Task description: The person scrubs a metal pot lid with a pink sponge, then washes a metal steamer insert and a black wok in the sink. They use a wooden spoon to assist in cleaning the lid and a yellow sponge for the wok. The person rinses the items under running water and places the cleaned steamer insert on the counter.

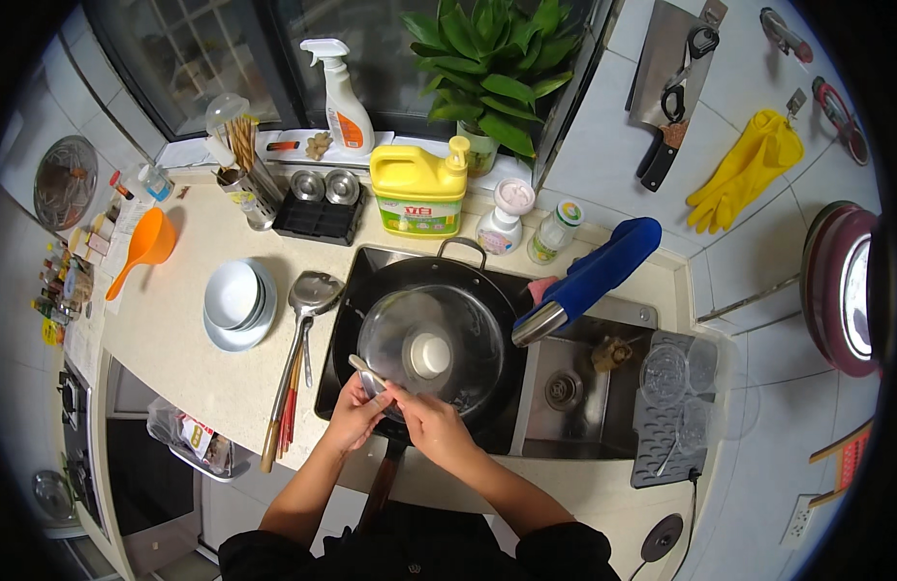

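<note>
1. Left hand (pixel 352 416) and right hand (pixel 429 426) close together; fingers of both closed on one slim utensil (pixel 368 376), pale at the end, greyish lower down; exact kind hidden by the grip.
2. Utensil held over the near side of the wok (pixel 497 363); wok sits over the left basin, handle toward the person; a see-through lid (pixel 395 329) with white knob lies inside it.
3. Work looks like washing-up, probably partway; bowls (pixel 233 295) stacked on the surface (pixel 168 329), glasses (pixel 665 376) on the grey mat (pixel 652 467), both perhaps done.
4. Left, by my judgement: utensil in hand, then lid and wok; spatula (pixel 301 334) and red-handled chopsticks (pixel 291 402) lie left of the wok, washed or not, cannot tell.
</note>
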`<state>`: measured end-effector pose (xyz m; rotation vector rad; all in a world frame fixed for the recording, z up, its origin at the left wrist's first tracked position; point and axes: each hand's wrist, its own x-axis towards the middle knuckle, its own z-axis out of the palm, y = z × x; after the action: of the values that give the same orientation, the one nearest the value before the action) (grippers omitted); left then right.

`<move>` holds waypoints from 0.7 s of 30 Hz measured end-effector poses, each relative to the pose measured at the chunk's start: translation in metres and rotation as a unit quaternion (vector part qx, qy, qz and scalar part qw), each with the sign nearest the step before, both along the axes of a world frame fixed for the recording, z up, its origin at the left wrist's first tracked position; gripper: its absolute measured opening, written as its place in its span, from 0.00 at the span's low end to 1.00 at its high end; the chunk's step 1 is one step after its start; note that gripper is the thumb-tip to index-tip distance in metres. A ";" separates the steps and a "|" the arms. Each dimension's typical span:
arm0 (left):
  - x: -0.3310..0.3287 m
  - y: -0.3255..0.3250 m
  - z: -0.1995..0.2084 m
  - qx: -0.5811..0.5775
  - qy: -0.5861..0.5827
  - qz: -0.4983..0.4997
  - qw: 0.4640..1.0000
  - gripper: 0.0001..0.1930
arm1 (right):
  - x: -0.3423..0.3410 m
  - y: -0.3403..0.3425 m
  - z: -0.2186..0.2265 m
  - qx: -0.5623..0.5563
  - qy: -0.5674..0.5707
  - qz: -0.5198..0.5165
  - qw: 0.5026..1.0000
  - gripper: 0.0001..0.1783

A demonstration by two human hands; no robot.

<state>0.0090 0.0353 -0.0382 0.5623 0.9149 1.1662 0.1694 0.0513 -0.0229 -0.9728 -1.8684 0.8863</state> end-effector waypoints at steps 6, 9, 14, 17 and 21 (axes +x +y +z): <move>0.013 -0.001 0.016 -0.043 0.022 0.023 0.999 0.15 | 0.004 0.023 -0.002 -0.052 -0.019 -0.087 0.995 0.21; 0.005 0.004 0.016 -0.030 0.026 0.063 0.997 0.14 | 0.006 -0.001 0.003 -0.074 -0.034 -0.024 0.996 0.22; -0.003 0.006 0.005 0.041 0.164 0.008 0.986 0.16 | 0.006 0.017 0.009 -0.003 -0.057 -0.049 0.997 0.25; 0.004 0.007 0.016 0.003 0.038 0.027 0.999 0.17 | 0.009 0.035 0.007 -0.014 -0.053 -0.110 0.992 0.24; -0.008 0.008 0.009 0.001 -0.027 0.037 0.999 0.20 | 0.012 0.009 0.016 -0.016 -0.069 -0.018 0.997 0.25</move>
<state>0.0007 0.0434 -0.0290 0.5006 0.8936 1.2432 0.1812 0.0602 -0.0066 -1.1093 -1.9499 0.8485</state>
